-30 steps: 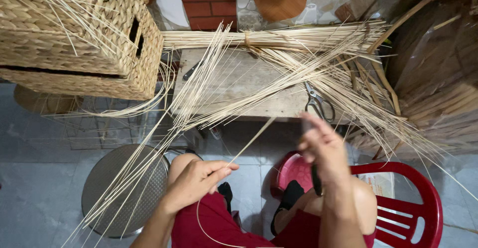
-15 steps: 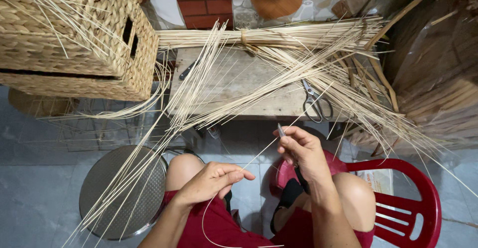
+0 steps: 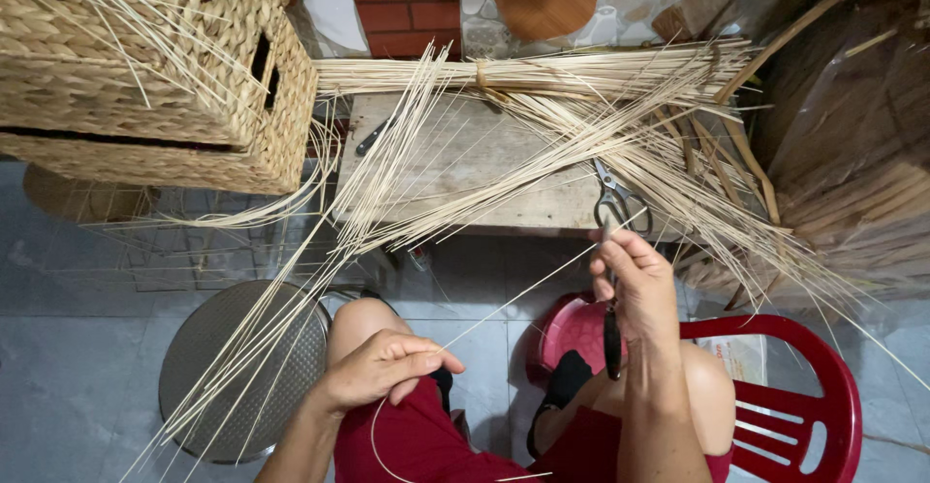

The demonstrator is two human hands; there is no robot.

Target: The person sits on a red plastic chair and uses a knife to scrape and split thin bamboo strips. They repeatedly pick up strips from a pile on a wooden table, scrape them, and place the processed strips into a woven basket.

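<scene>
Left hand point(image 3: 383, 372) is pinching a single thin reed strand point(image 3: 513, 299) between thumb and curled fingers, just above the red-clothed lap. The strand is running up and right toward the bench point(image 3: 484, 173). Right hand point(image 3: 635, 284) is clenching a dark-handled tool point(image 3: 612, 333), blade end hidden, and touching the same strand just below the bench edge. Scissors point(image 3: 620, 207) are lying on the bench, directly above the right hand. Versus half a second ago: right hand is sitting slightly lower, away from the bench; left hand's fingers are curling tighter.
</scene>
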